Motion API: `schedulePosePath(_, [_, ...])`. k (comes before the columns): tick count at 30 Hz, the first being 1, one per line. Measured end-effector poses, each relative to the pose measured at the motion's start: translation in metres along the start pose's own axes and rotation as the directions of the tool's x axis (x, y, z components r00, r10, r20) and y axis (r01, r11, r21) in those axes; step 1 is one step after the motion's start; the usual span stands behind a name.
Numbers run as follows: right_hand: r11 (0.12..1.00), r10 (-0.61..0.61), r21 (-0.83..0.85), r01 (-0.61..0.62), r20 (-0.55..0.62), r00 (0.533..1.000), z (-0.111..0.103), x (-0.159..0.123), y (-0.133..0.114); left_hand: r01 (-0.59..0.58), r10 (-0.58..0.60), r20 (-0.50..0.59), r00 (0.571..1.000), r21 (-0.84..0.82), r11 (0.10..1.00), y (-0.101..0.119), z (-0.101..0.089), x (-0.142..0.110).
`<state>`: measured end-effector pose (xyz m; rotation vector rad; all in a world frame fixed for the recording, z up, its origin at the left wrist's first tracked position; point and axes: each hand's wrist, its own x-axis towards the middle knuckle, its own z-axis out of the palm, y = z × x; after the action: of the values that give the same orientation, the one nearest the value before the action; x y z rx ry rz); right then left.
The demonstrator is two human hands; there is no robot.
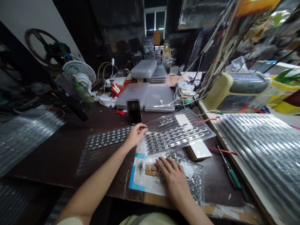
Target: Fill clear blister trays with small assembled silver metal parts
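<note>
My left hand (136, 135) is at the left edge of a clear ribbed plastic tray (160, 126), thumb and fingers pinched together; whatever sits between the fingertips is too small to make out. Rows of small shiny metal parts (161, 142) fill the tray's nearer grooves. My right hand (174, 176) lies palm down with its fingers stretched out, beside a small brown block (151, 170) on a white and blue sheet (138, 184). Under and beside that hand spreads a pile of loose small metal pieces (197, 179). Another tray with filled rows (110, 138) lies left of my left hand.
A white box (200, 150) props the tray's right side. Right of it lie a green-handled screwdriver (231, 175) and stacked ribbed trays (260, 150). At the back stand a black device (134, 112), closed clear trays (159, 97) and a fan (79, 73). More trays (28, 134) are at left.
</note>
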<state>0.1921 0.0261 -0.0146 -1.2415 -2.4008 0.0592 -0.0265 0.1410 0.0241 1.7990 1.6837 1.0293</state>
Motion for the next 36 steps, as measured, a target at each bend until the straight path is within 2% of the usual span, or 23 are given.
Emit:
schedulePosePath(3, [0.993, -0.105, -0.05, 0.108, 0.061, 0.993, -0.009, -0.009, 0.02, 0.136, -0.115, 0.095, 0.989, -0.268, 0.954, -0.01, -0.016, -0.043])
schedulePosePath(5, [0.988, -0.141, -0.051, 0.146, 0.093, 0.986, -0.013, -0.015, 0.03, 0.23, -0.186, 0.157, 0.97, -0.348, 0.909, -0.014, -0.02, -0.072])
schedulePosePath(8, [0.988, -0.149, -0.021, 0.152, 0.101, 0.984, -0.016, -0.02, 0.034, 0.237, -0.192, 0.171, 0.966, -0.305, 0.923, -0.012, -0.013, -0.106])
schedulePosePath(11, [0.994, -0.111, 0.028, 0.109, 0.095, 0.989, -0.015, -0.016, 0.031, 0.193, -0.168, 0.126, 0.978, -0.22, 0.956, -0.003, 0.002, -0.126])
schedulePosePath(16, [0.996, -0.052, 0.075, 0.051, 0.011, 0.999, -0.012, -0.003, 0.025, 0.04, -0.031, 0.066, 0.997, -0.129, 0.991, 0.008, 0.022, -0.135])
schedulePosePath(20, [0.99, 0.055, 0.133, -0.039, -0.118, 0.991, -0.011, -0.001, 0.024, -0.04, 0.045, 0.066, 0.997, -0.082, 0.996, 0.009, 0.026, -0.139])
schedulePosePath(22, [0.981, 0.097, 0.183, -0.07, -0.144, 0.985, -0.011, -0.002, 0.025, -0.059, 0.064, 0.078, 0.995, -0.061, 0.996, 0.009, 0.026, -0.141])
schedulePosePath(30, [0.972, 0.088, 0.229, -0.056, -0.132, 0.987, -0.014, -0.001, 0.026, -0.142, 0.136, 0.085, 0.987, 0.076, 0.987, 0.013, 0.029, -0.143])
schedulePosePath(36, [0.936, 0.151, 0.334, -0.112, -0.094, 0.984, -0.011, -0.001, 0.016, -0.126, 0.114, 0.111, 0.987, 0.103, 0.987, 0.016, 0.029, -0.142])
